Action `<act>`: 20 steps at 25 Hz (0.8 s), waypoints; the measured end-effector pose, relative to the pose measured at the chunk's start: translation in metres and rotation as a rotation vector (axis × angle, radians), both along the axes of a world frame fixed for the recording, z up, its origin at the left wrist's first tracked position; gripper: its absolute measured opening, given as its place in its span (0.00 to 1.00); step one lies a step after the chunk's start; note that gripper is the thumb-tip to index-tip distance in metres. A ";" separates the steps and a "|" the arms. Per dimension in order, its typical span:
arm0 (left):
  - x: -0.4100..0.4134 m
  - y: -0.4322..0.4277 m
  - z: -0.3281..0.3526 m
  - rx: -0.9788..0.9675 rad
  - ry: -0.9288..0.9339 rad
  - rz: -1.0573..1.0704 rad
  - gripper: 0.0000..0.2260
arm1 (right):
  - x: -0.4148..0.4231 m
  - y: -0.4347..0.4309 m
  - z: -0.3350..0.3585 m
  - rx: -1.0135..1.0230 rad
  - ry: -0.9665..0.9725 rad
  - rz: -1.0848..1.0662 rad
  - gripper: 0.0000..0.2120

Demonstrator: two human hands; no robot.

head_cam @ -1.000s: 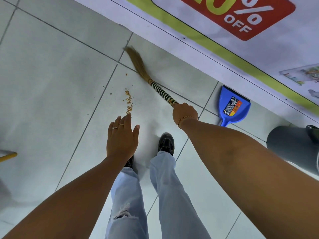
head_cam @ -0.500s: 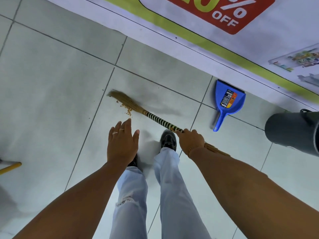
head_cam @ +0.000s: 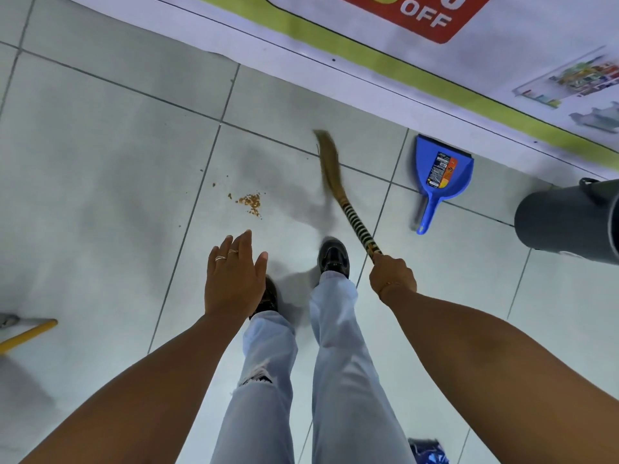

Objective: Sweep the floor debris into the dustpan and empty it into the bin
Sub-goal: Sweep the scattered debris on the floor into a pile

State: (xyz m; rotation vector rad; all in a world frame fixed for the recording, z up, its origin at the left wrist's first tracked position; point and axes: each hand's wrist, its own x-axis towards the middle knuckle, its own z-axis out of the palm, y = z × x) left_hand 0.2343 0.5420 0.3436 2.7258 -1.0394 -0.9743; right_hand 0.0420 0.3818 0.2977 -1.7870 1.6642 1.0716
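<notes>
My right hand (head_cam: 392, 274) grips the striped handle of a straw broom (head_cam: 338, 189). Its blurred bristles point up and away, to the right of a small pile of brown crumbs (head_cam: 250, 201) on the pale tiles. A few stray crumbs lie to the left of the pile. My left hand (head_cam: 232, 277) hovers flat and open above my left shoe, holding nothing. A blue dustpan (head_cam: 441, 170) lies on the floor to the right, mouth toward the wall. The grey bin (head_cam: 566, 222) stands at the right edge.
A banner (head_cam: 385, 45) with a green stripe and a red "OFF" panel runs along the far wall. My black shoes (head_cam: 333, 256) and light jeans fill the lower middle. A yellow pole (head_cam: 28, 333) lies at the left edge, a blue object (head_cam: 428, 452) at the bottom.
The broom swept across the crumbs toward me, then swung right and away, off the pile. The crumbs are gathered into a tighter heap. My left hand stayed open in place.
</notes>
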 end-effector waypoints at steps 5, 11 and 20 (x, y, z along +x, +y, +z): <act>0.005 0.005 -0.004 -0.023 -0.020 0.003 0.22 | 0.020 0.043 0.002 0.145 -0.050 0.024 0.19; 0.009 0.016 -0.002 -0.033 -0.022 0.013 0.22 | 0.032 0.082 -0.009 0.103 -0.120 -0.113 0.17; 0.023 0.040 0.007 -0.028 -0.042 0.048 0.22 | 0.021 0.099 0.022 0.096 -0.213 0.290 0.25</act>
